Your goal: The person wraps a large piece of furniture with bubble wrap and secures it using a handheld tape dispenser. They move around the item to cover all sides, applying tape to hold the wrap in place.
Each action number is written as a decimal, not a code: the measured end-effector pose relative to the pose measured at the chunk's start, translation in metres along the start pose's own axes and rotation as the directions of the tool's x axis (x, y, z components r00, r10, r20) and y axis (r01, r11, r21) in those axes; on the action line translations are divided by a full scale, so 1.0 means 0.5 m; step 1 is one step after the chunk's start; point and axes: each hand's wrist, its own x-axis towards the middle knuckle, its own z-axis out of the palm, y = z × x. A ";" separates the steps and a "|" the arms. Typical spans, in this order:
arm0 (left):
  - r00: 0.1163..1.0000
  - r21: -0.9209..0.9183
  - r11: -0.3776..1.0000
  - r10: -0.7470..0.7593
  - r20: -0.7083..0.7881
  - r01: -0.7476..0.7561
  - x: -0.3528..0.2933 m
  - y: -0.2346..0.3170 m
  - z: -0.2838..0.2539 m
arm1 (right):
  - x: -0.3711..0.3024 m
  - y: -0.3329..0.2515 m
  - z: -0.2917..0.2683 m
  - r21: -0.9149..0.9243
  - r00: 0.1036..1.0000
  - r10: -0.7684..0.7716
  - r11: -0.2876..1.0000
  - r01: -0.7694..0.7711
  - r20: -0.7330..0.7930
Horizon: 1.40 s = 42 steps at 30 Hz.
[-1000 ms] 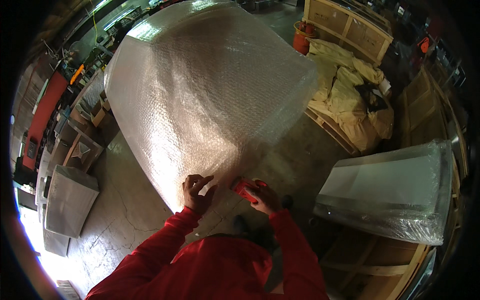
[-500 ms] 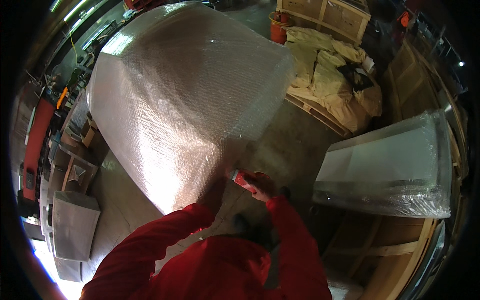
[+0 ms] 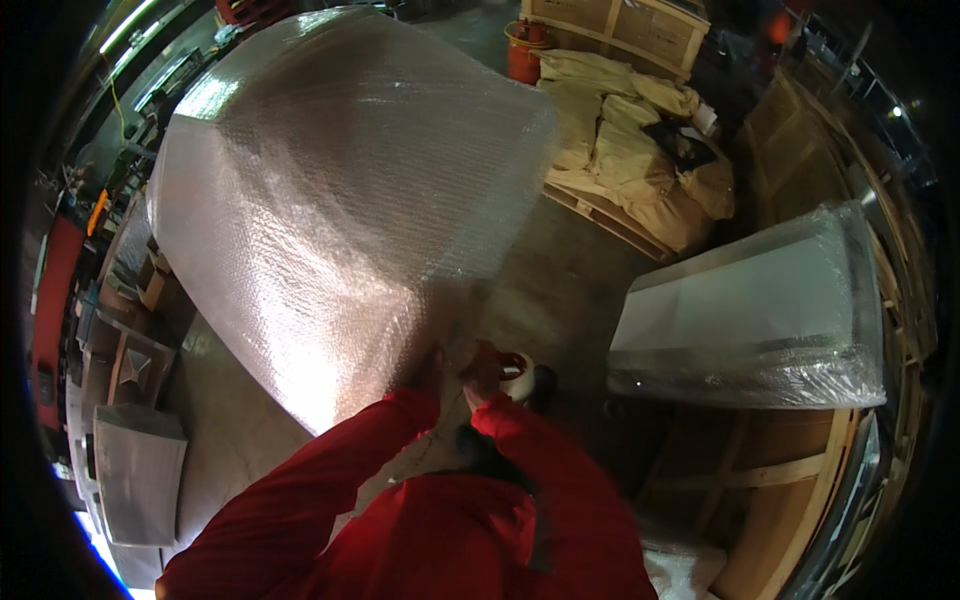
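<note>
A large bulky object wrapped in bubble wrap (image 3: pixel 340 190) fills the middle of the view. At its near lower corner my left hand (image 3: pixel 428 372) lies against the wrap; its fingers are in shadow and blend into the plastic. Close beside it on the right, my right hand (image 3: pixel 481 378) is closed around a red tape dispenser (image 3: pixel 492 356). The pale tape roll (image 3: pixel 519 380) shows on the right side of that hand. Whether a strip of tape runs from it to the wrap I cannot make out.
A bubble-wrapped flat panel (image 3: pixel 740 310) rests on wooden crating (image 3: pixel 760 460) at the right. Yellowish sacks (image 3: pixel 630 140) lie on a pallet at the back right, near an orange-red gas cylinder (image 3: pixel 525 55). Metal boxes (image 3: pixel 140 470) stand at the left.
My right hand has drawn left and slightly down, closer to my left hand. The dispenser has turned, so its roll now shows. The whole view has shifted slightly.
</note>
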 end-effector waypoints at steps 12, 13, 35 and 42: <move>0.898 0.474 0.795 0.193 0.395 -0.379 0.062 0.115 -0.075 | -0.299 0.038 -0.078 0.427 0.953 0.039 0.888 -0.171 0.300; 0.843 0.537 0.691 0.203 0.498 -0.484 0.072 0.157 -0.102 | -0.303 0.051 -0.085 0.408 0.969 0.046 0.902 -0.144 0.242; 0.896 0.786 0.512 0.430 0.113 -0.345 0.518 0.274 -0.169 | -0.218 0.258 -0.245 0.653 0.884 0.246 0.600 -0.461 0.398; 0.969 0.928 0.293 0.160 0.188 -0.229 0.679 0.259 -0.159 | -0.161 0.397 -0.309 0.495 0.805 0.330 0.654 -0.571 0.493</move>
